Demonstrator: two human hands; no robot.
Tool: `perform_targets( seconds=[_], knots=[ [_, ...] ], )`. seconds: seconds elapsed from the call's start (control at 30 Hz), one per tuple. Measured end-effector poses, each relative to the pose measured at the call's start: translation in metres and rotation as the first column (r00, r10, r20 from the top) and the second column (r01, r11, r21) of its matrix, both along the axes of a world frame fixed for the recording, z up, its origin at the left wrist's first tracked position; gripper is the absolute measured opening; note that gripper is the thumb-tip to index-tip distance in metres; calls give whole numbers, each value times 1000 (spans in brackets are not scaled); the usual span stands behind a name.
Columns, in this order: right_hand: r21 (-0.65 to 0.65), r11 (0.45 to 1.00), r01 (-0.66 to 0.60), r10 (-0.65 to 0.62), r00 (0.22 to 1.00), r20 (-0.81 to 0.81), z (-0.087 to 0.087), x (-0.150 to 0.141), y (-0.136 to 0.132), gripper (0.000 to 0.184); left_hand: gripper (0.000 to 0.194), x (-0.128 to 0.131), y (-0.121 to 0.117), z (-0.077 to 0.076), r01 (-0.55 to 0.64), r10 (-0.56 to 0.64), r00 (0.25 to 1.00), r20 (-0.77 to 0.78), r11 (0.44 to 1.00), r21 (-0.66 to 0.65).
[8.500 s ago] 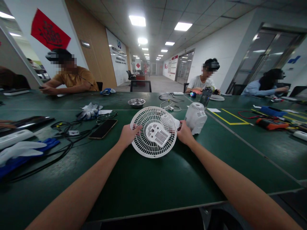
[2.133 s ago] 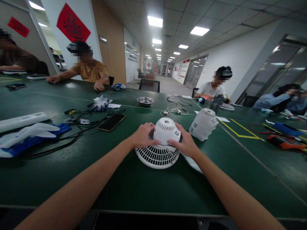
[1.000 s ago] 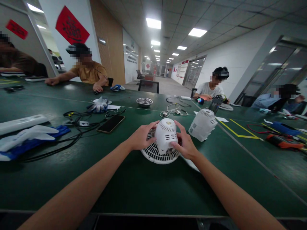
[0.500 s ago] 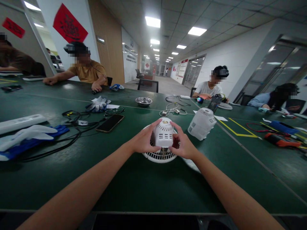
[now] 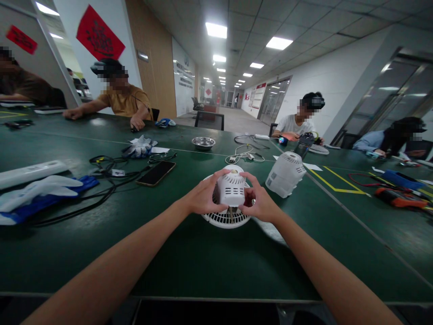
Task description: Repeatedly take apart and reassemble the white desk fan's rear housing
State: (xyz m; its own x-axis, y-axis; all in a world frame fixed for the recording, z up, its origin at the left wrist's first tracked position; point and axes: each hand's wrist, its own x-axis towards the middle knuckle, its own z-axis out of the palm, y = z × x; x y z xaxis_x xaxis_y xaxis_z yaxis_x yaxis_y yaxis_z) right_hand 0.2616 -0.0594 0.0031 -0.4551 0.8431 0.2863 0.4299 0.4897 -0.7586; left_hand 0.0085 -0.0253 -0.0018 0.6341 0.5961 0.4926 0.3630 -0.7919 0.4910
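Between my hands is a white slotted fan motor cover [image 5: 232,190], held upright over a round white fan grille [image 5: 227,220] that lies on the green table. My left hand [image 5: 205,195] grips the cover's left side, thumb low and fingers near the top. On the other side my right hand [image 5: 259,201] curls round it, with some fingers hidden behind. Below the cover's lower edge a brownish metal part shows against the grille. To the right stands a larger white vented housing [image 5: 284,175]. A pale flat piece [image 5: 270,231] lies partly under my right wrist.
Behind are a steel bowl [image 5: 203,143] and a coiled white cable [image 5: 241,157]. A phone [image 5: 156,173], black cables [image 5: 113,192] and gloves [image 5: 43,194] lie left. An orange multimeter [image 5: 401,198] is at right, a dark bottle [image 5: 304,143] behind the housing. Several people sit around the table.
Earlier I held the grille up by its sides; now it lies flat and both hands hold the motor cover over it. The cover has since turned, its side slots now facing me.
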Motion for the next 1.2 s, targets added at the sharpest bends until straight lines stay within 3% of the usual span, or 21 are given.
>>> perform_targets(
  seconds=[0.47, 0.6, 0.77, 0.87, 1.0, 1.1, 1.2],
  knots=[
    [12, 1000, -10, 10, 1000, 22, 0, 0, 1, 88, 100, -2, 0, 0, 6, -6, 1000, -7, 1000, -9],
    [67, 998, -2, 1, 1000, 23, -2, 0, 0, 85, 106, 0, 2, -6, -21, 22, 999, -31, 1000, 17],
    [263, 939, 221, -247, 966, 71, -8, -6, 2, 93, 115, 8, 10, -16, -148, 151, 988, -37, 987, 67],
    [323, 907, 272, -302, 952, 47, -12, -5, 8, 89, 103, 10, 12, -18, -198, 200, 980, -21, 977, 85],
    [267, 905, 332, -341, 940, -14, -18, 3, 18, 84, 79, 10, 15, -18, -263, 261, 964, 43, 963, 58],
    [239, 910, 339, -355, 934, 29, -19, 7, 21, 92, 67, 8, 22, -24, -416, 415, 908, 56, 909, 0],
    [217, 921, 324, -344, 937, 62, -17, 7, 20, 101, 66, 3, 32, -35, -562, 570, 821, 34, 817, -130]
  ],
)
